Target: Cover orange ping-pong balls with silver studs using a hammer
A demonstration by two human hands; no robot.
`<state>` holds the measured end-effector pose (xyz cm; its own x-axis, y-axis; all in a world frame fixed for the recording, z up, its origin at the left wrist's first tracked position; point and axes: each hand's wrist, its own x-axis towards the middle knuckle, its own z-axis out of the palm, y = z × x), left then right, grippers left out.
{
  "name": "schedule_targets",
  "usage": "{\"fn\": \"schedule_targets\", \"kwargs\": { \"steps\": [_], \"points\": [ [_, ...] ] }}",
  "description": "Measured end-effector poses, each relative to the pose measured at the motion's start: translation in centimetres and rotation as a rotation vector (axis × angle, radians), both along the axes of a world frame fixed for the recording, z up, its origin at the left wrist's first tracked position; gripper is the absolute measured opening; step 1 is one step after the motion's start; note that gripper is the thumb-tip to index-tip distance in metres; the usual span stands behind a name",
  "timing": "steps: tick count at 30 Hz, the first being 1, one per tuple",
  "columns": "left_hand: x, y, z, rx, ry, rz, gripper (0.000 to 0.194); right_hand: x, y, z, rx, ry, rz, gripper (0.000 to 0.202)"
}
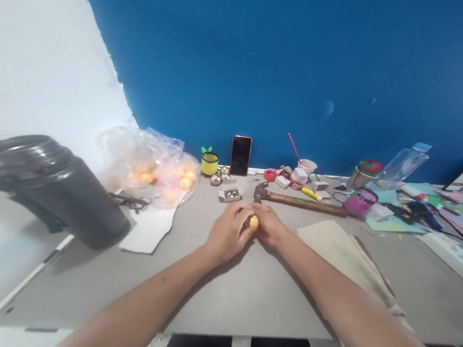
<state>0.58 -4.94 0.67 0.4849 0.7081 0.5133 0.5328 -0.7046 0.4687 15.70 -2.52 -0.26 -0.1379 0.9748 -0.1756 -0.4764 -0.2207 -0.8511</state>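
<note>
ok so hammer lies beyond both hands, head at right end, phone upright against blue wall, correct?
Wrong end: the head view shows the hammer with its head at the left end. It lies beyond left hand and right hand, phone upright against blue wall.

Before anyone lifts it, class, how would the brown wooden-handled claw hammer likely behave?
The hammer should stay stiff, given its straight wooden handle. Its dark metal head looks heavy, so that end may dip. The head juts crosswise, so rolling seems unlikely.
</note>
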Motion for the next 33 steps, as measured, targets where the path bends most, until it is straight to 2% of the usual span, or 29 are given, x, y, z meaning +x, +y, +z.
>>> {"fn": "schedule_targets", "kwargs": {
  "steps": [4, 12, 24, 28, 33],
  "points": [
    [0.5, 0.5, -0.8, 0.084, 0.082, 0.021, 0.035, 0.6, 0.7, -0.5, 0.051, -0.008, 0.026, 0.029],
    [0.4, 1.2, -1.6, 0.260, 0.128, 0.008, 0.032, 0.8, 0.9, -1.0, 0.134, -0.032, 0.030, 0.035],
    [0.4, 2.3, -2.4, 0.317, 0.122, -0.025, 0.037, 0.7, 1.2, -1.1, 0.151, -0.055, -0.030, 0.030],
    [0.4, 2.7, -2.4, 0.340, 0.123, -0.072, 0.039, 0.6, 1.1, -1.1, 0.162, -0.053, -0.060, 0.029],
    [0.5, 2.5, -2.3, 0.336, 0.127, -0.053, 0.037, 0.5, 1.0, -1.3, 0.174, -0.038, -0.101, 0.028]
  ]
}}
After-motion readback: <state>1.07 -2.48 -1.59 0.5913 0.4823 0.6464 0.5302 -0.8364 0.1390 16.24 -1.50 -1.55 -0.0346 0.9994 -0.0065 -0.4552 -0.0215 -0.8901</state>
